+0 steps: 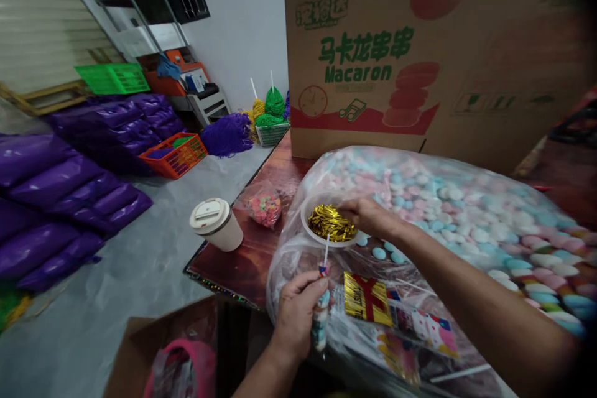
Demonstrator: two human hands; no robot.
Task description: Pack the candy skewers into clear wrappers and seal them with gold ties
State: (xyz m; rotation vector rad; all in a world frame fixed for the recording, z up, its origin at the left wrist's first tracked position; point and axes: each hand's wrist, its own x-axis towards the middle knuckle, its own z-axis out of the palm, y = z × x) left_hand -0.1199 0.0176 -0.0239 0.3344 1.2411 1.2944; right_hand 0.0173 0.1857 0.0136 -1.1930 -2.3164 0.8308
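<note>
My left hand (301,311) is closed round a candy skewer (319,326) in a clear wrapper, pinching the wrapper's gathered neck. Its white stick (327,249) points up and crosses the near rim of a white bowl (306,233). Gold twist ties (330,222) fill that bowl. At its right side my right hand (368,216) has its fingers pinched together at the ties; its fingertips are partly hidden, and I cannot make out what is between them. A gold packet of twist ties (366,300) and printed wrappers (431,329) lie to the right of my left hand.
A large clear bag of pastel candies (443,193) spreads across the table (247,261), before a Macaron carton (354,118). A lidded cup (217,224) and a small bag of pink candies (265,208) stand left. Below is an open box (125,354); purple sacks (60,199) line the floor.
</note>
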